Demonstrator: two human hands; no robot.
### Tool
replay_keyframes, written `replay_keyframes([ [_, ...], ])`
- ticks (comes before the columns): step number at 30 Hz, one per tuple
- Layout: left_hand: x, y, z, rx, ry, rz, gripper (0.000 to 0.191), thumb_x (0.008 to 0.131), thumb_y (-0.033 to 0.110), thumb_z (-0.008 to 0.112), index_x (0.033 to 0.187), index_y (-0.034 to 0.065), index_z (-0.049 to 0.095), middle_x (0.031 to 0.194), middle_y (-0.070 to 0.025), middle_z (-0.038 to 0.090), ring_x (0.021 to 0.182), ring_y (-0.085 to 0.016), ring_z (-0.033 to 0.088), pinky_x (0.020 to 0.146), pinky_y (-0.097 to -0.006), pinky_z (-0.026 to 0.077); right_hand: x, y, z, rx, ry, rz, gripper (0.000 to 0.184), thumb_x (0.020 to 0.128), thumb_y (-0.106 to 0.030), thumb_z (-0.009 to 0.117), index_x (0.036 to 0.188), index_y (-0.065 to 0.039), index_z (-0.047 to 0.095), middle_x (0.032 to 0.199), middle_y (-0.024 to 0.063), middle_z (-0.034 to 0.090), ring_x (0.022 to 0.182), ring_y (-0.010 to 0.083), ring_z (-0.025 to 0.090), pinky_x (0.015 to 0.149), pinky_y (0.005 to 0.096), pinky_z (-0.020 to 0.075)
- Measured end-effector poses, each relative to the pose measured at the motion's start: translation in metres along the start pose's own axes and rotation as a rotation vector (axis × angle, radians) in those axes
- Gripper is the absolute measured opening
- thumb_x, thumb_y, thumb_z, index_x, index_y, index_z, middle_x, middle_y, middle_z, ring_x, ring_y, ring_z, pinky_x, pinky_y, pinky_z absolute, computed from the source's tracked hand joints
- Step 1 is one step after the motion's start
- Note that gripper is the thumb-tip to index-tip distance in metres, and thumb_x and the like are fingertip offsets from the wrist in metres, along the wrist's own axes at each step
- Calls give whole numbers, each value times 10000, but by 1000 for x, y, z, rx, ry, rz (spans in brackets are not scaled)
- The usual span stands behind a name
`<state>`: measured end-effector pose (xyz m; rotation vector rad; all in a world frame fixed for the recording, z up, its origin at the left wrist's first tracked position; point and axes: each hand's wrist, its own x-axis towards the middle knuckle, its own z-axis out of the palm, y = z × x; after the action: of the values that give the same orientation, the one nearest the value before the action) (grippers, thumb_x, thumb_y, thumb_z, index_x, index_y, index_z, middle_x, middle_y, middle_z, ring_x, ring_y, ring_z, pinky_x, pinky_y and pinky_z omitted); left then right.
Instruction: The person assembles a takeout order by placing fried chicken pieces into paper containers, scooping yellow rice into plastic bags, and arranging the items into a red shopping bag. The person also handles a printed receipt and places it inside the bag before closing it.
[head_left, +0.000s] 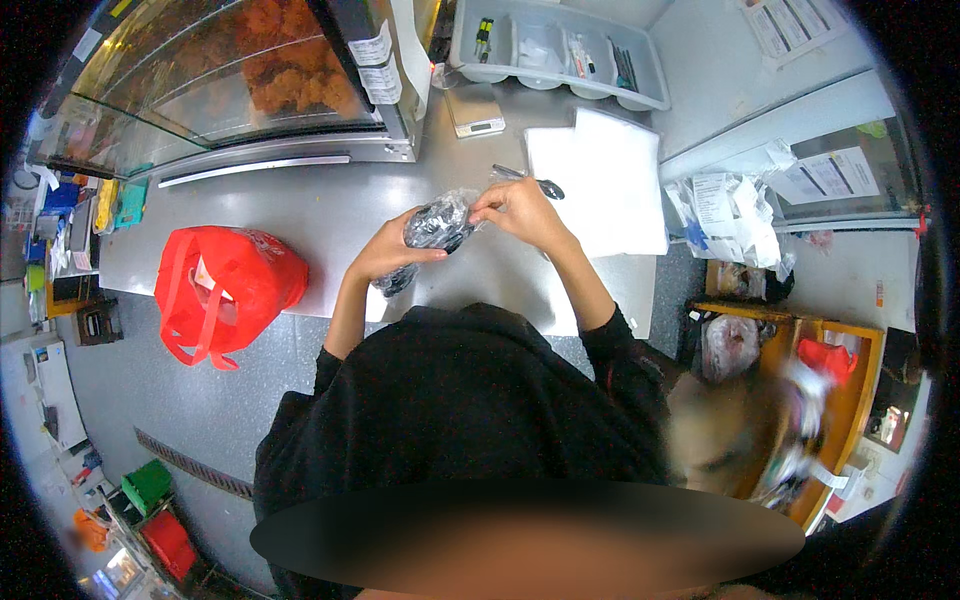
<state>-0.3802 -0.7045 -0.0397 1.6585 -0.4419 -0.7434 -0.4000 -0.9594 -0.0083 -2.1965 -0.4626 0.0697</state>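
A bundle of black plastic cutlery in clear wrap is held over the steel counter, its lower end near the counter's front edge. My left hand grips it round the middle, thumb across the front. The fingertips of my right hand pinch the clear film at its upper right. Just behind my right hand, a black plastic spoon in clear film lies partly on a stack of white paper sheets. A red carrier bag with its handles hanging down stands at the left on the counter's front edge.
A small digital scale sits behind my hands, before a compartment tray with pens and small items. A glass display cabinet with fried food stands at the back left. White bags hang at the right, above an orange-edged shelf unit.
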Motion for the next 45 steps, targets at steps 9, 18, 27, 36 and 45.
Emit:
replay_keyframes([
  [9,-3,12,5,-16,-44,-38,752,650,208,873,1272,-14,513,1136,-73,622,1029,-154,570,942,-300,436,-10,9,6,186,-87,-85,211,678,-195,807,829,-62,747,799,74,674,725,217,638,662,322,477],
  [18,-52,5,-46,158,-58,-86,730,662,230,854,1252,-31,513,1101,-94,630,1006,-177,589,929,-304,452,-41,1,-100,33,112,300,161,670,-145,824,783,-64,743,754,48,650,715,148,597,645,282,444],
  [27,-34,-9,-43,-144,165,-196,677,722,204,825,1279,-1,500,1053,-49,609,888,-130,581,775,-293,509,-46,112,-15,-425,292,175,115,725,-209,762,823,-150,747,818,-18,665,795,192,630,675,320,496],
  [36,126,61,14,584,332,96,1025,639,549,808,1405,44,352,1225,-221,600,1065,-359,627,905,-421,492,-29,159,28,-712,232,243,205,814,-111,586,1006,-55,634,1281,158,519,1146,352,506,889,514,441],
  [45,382,91,16,817,698,-103,1159,688,637,719,1488,31,140,1076,-214,640,855,-340,666,783,-445,526,-62,136,17,-186,381,236,152,711,52,615,846,-15,634,1088,148,587,976,346,580,806,424,503],
])
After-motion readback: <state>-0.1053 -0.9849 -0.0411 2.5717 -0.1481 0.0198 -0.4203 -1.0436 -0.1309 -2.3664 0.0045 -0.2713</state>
